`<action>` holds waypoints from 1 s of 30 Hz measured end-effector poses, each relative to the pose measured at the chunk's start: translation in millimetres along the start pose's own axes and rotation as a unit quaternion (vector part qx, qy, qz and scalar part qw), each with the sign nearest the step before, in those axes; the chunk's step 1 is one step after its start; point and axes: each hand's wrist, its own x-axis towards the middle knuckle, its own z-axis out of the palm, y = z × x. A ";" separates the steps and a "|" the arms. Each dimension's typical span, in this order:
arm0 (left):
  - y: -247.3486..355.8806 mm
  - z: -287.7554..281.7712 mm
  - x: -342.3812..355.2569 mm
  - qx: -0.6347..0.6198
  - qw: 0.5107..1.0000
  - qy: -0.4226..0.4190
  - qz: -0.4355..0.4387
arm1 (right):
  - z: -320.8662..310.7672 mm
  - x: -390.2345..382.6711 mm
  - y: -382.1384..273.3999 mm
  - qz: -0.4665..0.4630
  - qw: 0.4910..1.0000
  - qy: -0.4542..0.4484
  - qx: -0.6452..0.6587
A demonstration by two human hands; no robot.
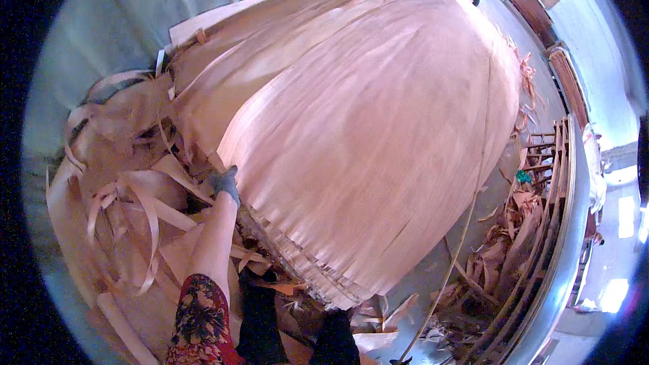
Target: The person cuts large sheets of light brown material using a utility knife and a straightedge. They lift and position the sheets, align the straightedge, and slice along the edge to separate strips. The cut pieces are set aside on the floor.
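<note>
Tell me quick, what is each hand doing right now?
Left hand: gloved, gripping the edge of the top veneer sheet on the stack.
Right hand: not in view.

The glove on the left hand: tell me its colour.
Grey-teal, seen in the head view: the left hand wears it while gripping the edge of the top veneer sheet.

Left hand (224, 183): gloved, fingertips tucked under the edge of the veneer sheet (365, 128); grip not readable. Right hand: out of view. Stack (297, 257) beneath the sheet: only its frayed lower ends show, count of layers untellable. Sleeve (199, 324): cut off at the bottom edge. Dark shapes (297, 338), bottom centre: cropped, kind unclear. Green item (524, 176), right of centre: too small to identify. Scraps (115, 162), left: blurred. Top right: objects too small to make out.
</note>
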 end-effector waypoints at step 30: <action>-157.1 136.6 -640.7 0.260 0.417 -0.415 0.766 | 143.4 59.2 -95.1 -0.223 0.972 -0.060 -0.050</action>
